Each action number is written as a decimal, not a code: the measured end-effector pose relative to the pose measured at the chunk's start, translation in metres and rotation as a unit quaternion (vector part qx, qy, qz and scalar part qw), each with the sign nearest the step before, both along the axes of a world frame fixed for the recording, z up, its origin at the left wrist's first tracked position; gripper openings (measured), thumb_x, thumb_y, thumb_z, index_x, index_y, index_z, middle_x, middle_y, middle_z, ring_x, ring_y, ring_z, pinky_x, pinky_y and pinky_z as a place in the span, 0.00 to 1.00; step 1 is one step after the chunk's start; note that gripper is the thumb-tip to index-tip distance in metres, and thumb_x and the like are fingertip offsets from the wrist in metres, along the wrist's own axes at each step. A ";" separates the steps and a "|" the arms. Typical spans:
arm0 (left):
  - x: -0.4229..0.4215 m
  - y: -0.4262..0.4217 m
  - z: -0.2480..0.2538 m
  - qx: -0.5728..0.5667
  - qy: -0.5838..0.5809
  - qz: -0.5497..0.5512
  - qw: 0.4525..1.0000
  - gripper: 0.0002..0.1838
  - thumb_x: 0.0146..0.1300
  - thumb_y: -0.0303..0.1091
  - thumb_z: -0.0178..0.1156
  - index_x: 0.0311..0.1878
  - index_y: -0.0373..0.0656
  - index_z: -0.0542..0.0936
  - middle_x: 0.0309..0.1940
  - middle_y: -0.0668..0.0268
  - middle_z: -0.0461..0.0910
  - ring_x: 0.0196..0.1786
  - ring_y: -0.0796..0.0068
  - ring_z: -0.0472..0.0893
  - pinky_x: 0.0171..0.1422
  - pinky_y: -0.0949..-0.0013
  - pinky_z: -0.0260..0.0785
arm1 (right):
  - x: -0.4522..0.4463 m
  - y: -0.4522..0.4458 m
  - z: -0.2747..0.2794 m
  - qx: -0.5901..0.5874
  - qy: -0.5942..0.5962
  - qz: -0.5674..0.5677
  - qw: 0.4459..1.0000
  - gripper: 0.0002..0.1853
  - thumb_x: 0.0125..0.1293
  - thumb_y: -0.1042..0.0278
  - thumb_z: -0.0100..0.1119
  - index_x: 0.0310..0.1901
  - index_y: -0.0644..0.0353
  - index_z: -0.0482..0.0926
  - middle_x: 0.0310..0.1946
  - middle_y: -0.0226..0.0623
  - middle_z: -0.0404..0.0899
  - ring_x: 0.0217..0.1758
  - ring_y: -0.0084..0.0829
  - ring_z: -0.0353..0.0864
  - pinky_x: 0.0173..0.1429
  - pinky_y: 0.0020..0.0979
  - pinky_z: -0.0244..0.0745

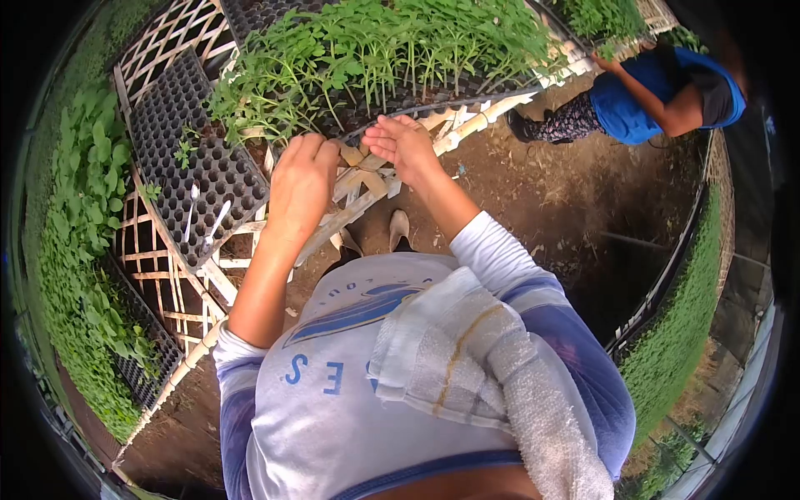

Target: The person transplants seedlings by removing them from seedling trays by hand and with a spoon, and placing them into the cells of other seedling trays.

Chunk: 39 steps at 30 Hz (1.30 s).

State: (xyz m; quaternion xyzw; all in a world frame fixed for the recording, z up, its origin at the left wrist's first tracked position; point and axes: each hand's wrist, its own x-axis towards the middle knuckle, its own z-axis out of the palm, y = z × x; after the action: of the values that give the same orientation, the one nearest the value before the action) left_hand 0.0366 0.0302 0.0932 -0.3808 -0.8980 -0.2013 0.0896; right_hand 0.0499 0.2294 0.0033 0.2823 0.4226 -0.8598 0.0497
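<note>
A black tray of tall green seedlings (392, 62) stands on a bamboo-slat bench before me. At its near corner, my left hand (302, 182) is closed, back of the hand up, with its fingertips hidden from view. My right hand (406, 150) is beside the tray's near edge, its fingers bent and pressed together; whatever they pinch, if anything, is too small to make out. A gap separates the two hands, with the bench's wooden corner (363, 171) showing below it.
On the left lies a black cell tray (171, 108) with two white plastic spoons (218, 221) and a small loose seedling (185, 152). A person in a blue top (637, 100) is at the bench's far right. More seedlings (679, 333) grow along the right side.
</note>
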 end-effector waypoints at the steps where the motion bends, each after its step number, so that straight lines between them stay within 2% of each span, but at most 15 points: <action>1: -0.003 0.020 -0.012 -0.047 0.030 -0.009 0.998 0.10 0.59 0.27 0.60 0.44 0.39 0.79 0.37 0.59 0.77 0.44 0.58 0.79 0.48 0.58 0.74 | 0.000 0.000 0.002 0.007 -0.006 -0.001 1.000 0.09 0.70 0.64 0.62 0.37 0.57 0.74 0.36 0.40 0.85 0.38 0.32 0.87 0.42 0.29 0.82; 7: -0.038 0.048 -0.023 -0.122 0.113 -0.017 0.986 0.05 0.54 0.29 0.60 0.34 0.43 0.76 0.31 0.62 0.75 0.37 0.64 0.82 0.39 0.64 0.77 | 0.002 0.007 0.004 -0.013 0.008 -0.011 1.000 0.06 0.70 0.66 0.61 0.39 0.58 0.77 0.38 0.40 0.84 0.39 0.31 0.86 0.43 0.30 0.82; 10: -0.056 0.046 -0.011 -0.132 0.152 -0.052 0.978 0.05 0.52 0.30 0.61 0.32 0.43 0.77 0.30 0.63 0.76 0.36 0.65 0.82 0.37 0.66 0.78 | 0.011 0.019 0.003 -0.046 0.060 0.068 0.995 0.07 0.71 0.68 0.58 0.45 0.61 0.79 0.41 0.42 0.84 0.45 0.34 0.86 0.49 0.35 0.83; 12: -0.064 0.049 0.000 -0.151 0.130 -0.051 0.978 0.06 0.53 0.27 0.58 0.36 0.41 0.76 0.33 0.61 0.76 0.39 0.61 0.82 0.41 0.62 0.78 | 0.011 0.031 -0.031 -0.145 0.044 0.191 0.970 0.10 0.74 0.72 0.51 0.53 0.63 0.76 0.50 0.45 0.82 0.53 0.39 0.84 0.58 0.42 0.82; 13: -0.067 0.050 0.003 -0.148 0.137 -0.055 0.978 0.07 0.53 0.26 0.58 0.36 0.41 0.76 0.33 0.61 0.76 0.40 0.61 0.82 0.42 0.62 0.78 | 0.003 0.025 -0.051 -0.173 0.030 0.123 0.977 0.16 0.76 0.63 0.48 0.59 0.62 0.72 0.53 0.47 0.79 0.58 0.47 0.81 0.64 0.49 0.77; 14: -0.066 0.051 0.004 -0.152 0.136 -0.060 0.977 0.07 0.53 0.26 0.58 0.36 0.41 0.76 0.33 0.61 0.76 0.40 0.61 0.82 0.42 0.62 0.78 | -0.010 0.018 -0.056 -0.177 0.030 0.118 0.977 0.16 0.76 0.63 0.48 0.59 0.62 0.72 0.53 0.47 0.79 0.58 0.47 0.81 0.64 0.49 0.77; 16: -0.061 0.052 0.008 -0.156 0.135 -0.065 0.976 0.06 0.52 0.27 0.59 0.35 0.41 0.76 0.32 0.61 0.76 0.39 0.62 0.82 0.41 0.63 0.78 | -0.040 0.007 -0.061 -0.385 0.030 -0.120 0.914 0.22 0.78 0.54 0.41 0.61 0.62 0.69 0.57 0.46 0.77 0.59 0.51 0.79 0.68 0.54 0.71; 21: -0.038 0.034 -0.007 -0.159 0.114 -0.116 0.974 0.05 0.51 0.27 0.59 0.33 0.43 0.76 0.30 0.63 0.75 0.35 0.63 0.82 0.37 0.63 0.77 | -0.061 0.000 -0.077 -0.384 0.150 -0.168 0.896 0.20 0.74 0.52 0.44 0.51 0.57 0.80 0.50 0.42 0.83 0.54 0.44 0.80 0.64 0.49 0.73; 24: -0.041 0.023 0.028 -0.174 0.032 -0.169 0.970 0.05 0.55 0.27 0.61 0.36 0.41 0.79 0.32 0.62 0.78 0.35 0.62 0.83 0.36 0.65 0.77 | -0.054 0.000 -0.076 -0.385 0.158 -0.171 0.893 0.22 0.74 0.50 0.45 0.53 0.58 0.80 0.51 0.42 0.82 0.54 0.45 0.80 0.64 0.50 0.73; 26: -0.059 0.019 0.065 0.032 -0.048 -0.139 0.989 0.06 0.62 0.28 0.61 0.40 0.39 0.82 0.35 0.61 0.82 0.35 0.64 0.84 0.36 0.68 0.76 | -0.054 0.003 -0.083 -0.384 0.194 -0.147 0.891 0.22 0.74 0.49 0.46 0.54 0.58 0.79 0.52 0.41 0.82 0.54 0.45 0.80 0.64 0.50 0.73; 28: -0.101 0.019 0.070 0.137 -0.112 -0.064 0.982 0.08 0.66 0.30 0.61 0.42 0.36 0.83 0.35 0.59 0.84 0.33 0.70 0.84 0.37 0.68 0.75 | -0.053 -0.003 -0.067 -0.349 0.161 -0.152 0.911 0.23 0.73 0.47 0.47 0.55 0.57 0.79 0.53 0.41 0.82 0.55 0.45 0.79 0.64 0.50 0.73; 30: -0.146 0.023 0.056 0.068 -0.106 -0.037 0.991 0.08 0.66 0.28 0.60 0.43 0.35 0.83 0.32 0.60 0.84 0.30 0.73 0.81 0.38 0.67 0.74 | -0.056 -0.006 -0.075 -0.336 0.155 -0.156 0.916 0.24 0.72 0.46 0.48 0.55 0.57 0.80 0.52 0.41 0.82 0.55 0.46 0.79 0.63 0.50 0.73; 34: -0.206 0.048 -0.014 -0.090 -0.390 -0.064 0.914 0.10 0.65 0.27 0.59 0.47 0.35 0.83 0.33 0.61 0.85 0.31 0.72 0.80 0.39 0.66 0.75 | -0.057 -0.007 -0.090 -0.361 0.149 -0.173 0.904 0.26 0.72 0.43 0.47 0.57 0.56 0.80 0.55 0.41 0.81 0.57 0.47 0.78 0.64 0.53 0.72; 36: -0.211 0.061 -0.044 -0.097 -0.455 -0.069 0.882 0.14 0.65 0.26 0.57 0.51 0.34 0.83 0.36 0.62 0.85 0.33 0.74 0.80 0.39 0.67 0.75 | -0.057 -0.007 -0.096 -0.360 0.157 -0.175 0.903 0.26 0.72 0.43 0.47 0.58 0.56 0.79 0.56 0.42 0.81 0.58 0.48 0.78 0.64 0.53 0.72; 39: -0.212 0.072 -0.078 -0.003 -0.504 -0.072 0.861 0.18 0.64 0.23 0.56 0.58 0.33 0.80 0.35 0.65 0.83 0.33 0.78 0.79 0.38 0.73 0.73 | -0.055 -0.007 -0.103 -0.372 0.165 -0.186 0.895 0.27 0.72 0.43 0.47 0.60 0.56 0.78 0.57 0.43 0.80 0.59 0.49 0.77 0.65 0.54 0.71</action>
State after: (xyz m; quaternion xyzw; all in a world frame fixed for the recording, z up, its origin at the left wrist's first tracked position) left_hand -0.1754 0.1024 0.0156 -0.2910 -0.7913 -0.3690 -0.3911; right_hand -0.0052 0.2222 -0.0995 0.1707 0.0143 -0.9820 -0.0800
